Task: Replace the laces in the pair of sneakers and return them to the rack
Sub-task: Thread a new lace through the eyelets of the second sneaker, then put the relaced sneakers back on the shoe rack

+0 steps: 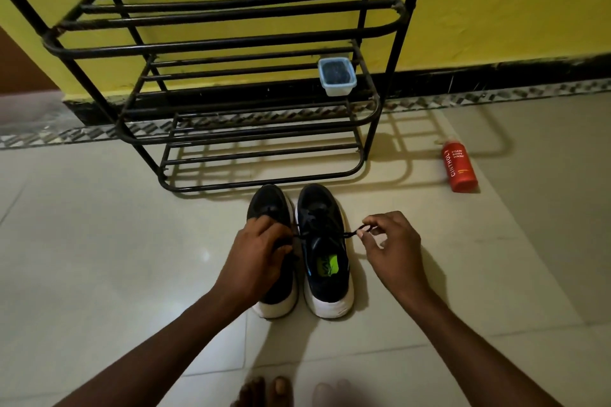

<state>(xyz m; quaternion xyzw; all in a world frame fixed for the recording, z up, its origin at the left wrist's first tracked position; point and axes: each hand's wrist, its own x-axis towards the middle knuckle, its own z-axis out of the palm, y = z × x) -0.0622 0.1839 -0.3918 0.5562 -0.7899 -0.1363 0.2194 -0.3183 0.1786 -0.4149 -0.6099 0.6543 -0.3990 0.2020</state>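
Observation:
Two black sneakers with white soles stand side by side on the floor, toes toward the rack. The right sneaker (pixel 325 261) shows a green insole label. The left sneaker (pixel 276 208) is partly covered by my left hand (pixel 261 254), which pinches one end of the black lace (pixel 350 234) over it. My right hand (pixel 390 241) pinches the other lace end, pulled out to the right of the right sneaker. The lace runs taut across the right sneaker's upper eyelets.
A black metal shoe rack (pixel 218 43) stands against the yellow wall just beyond the sneakers. A small lidded plastic box (pixel 336 76) sits on its middle shelf. A red body wash bottle (pixel 459 166) stands on the tiles to the right. My toes (pixel 264 391) show at the bottom.

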